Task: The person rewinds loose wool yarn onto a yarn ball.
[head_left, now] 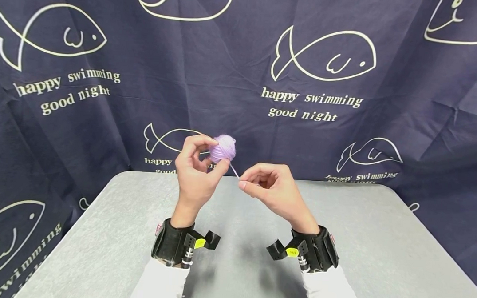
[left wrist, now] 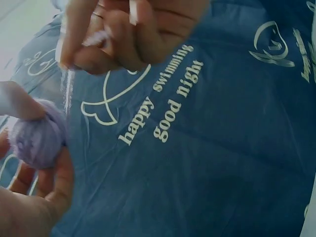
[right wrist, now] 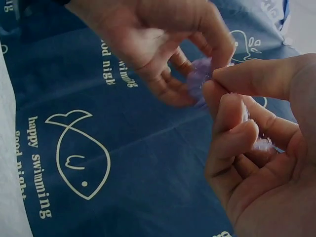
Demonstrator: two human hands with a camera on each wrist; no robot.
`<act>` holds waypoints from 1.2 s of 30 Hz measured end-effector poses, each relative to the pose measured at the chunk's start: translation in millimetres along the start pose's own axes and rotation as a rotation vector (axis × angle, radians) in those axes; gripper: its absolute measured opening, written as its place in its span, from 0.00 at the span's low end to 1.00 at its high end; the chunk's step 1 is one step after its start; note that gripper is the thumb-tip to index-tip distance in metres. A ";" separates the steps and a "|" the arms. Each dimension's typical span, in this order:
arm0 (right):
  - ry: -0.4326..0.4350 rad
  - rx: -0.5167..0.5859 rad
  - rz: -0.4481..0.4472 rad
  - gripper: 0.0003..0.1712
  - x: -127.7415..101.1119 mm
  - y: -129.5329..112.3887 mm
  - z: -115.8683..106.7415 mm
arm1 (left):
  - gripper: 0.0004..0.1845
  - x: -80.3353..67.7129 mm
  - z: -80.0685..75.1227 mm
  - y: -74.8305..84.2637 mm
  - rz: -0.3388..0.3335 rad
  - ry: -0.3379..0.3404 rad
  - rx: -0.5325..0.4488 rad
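A small ball of lilac yarn is held up above the grey table, at its far edge. My left hand grips the ball between thumb and fingertips; the left wrist view shows the ball the same way. A short strand runs from the ball down to my right hand, which pinches its end between thumb and forefinger. In the right wrist view the pinching fingertips sit in front of the ball, and more yarn lies inside the curled fingers.
A dark blue cloth printed with white fish and the words "happy swimming good night" hangs behind the table and drapes round its sides. Black wrist mounts sit on both forearms.
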State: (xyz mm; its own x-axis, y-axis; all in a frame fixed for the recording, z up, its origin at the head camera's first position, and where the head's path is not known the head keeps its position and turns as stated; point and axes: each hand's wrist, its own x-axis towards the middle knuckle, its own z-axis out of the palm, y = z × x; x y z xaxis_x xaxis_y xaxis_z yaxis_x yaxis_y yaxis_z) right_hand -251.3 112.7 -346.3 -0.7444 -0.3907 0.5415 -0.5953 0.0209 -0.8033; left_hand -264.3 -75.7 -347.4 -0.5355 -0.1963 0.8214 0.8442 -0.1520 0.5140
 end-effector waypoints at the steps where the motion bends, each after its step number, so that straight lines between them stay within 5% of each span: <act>1: 0.006 0.007 -0.011 0.04 -0.2 -0.6 -0.7 | 0.20 -0.3 -0.2 -0.4 0.001 -0.018 0.059; 5: 0.042 0.042 -0.058 0.04 -0.6 -2.2 -6.0 | 0.20 -2.0 -1.8 -0.1 -0.029 -0.125 0.236; 8: 0.088 0.059 -0.078 0.04 -1.3 -3.1 -11.7 | 0.20 -3.3 -3.1 0.9 -0.082 -0.233 0.281; 15: 0.161 0.032 -0.060 0.04 -3.0 -5.7 -22.8 | 0.21 -4.6 -4.6 4.0 -0.221 -0.510 0.264; 20: 0.169 0.007 -0.050 0.04 -3.2 -4.5 -26.7 | 0.20 -4.9 -6.2 5.5 -0.293 -0.635 0.153; 28: 0.133 0.021 0.049 0.03 -2.4 0.0 -29.0 | 0.19 -3.3 -7.9 7.9 -0.376 -0.679 -0.098; 36: 0.069 0.158 0.091 0.05 0.7 9.0 -27.4 | 0.18 -2.9 -1.5 8.1 -0.531 -0.523 -0.305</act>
State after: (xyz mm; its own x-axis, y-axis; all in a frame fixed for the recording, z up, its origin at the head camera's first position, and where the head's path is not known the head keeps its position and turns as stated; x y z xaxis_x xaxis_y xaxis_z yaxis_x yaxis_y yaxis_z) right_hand -265.5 137.8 -346.3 -0.8150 -0.3298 0.4765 -0.4741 -0.0935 -0.8755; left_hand -255.9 -77.8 -345.9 -0.7191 0.4439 0.5346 0.3958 -0.3708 0.8402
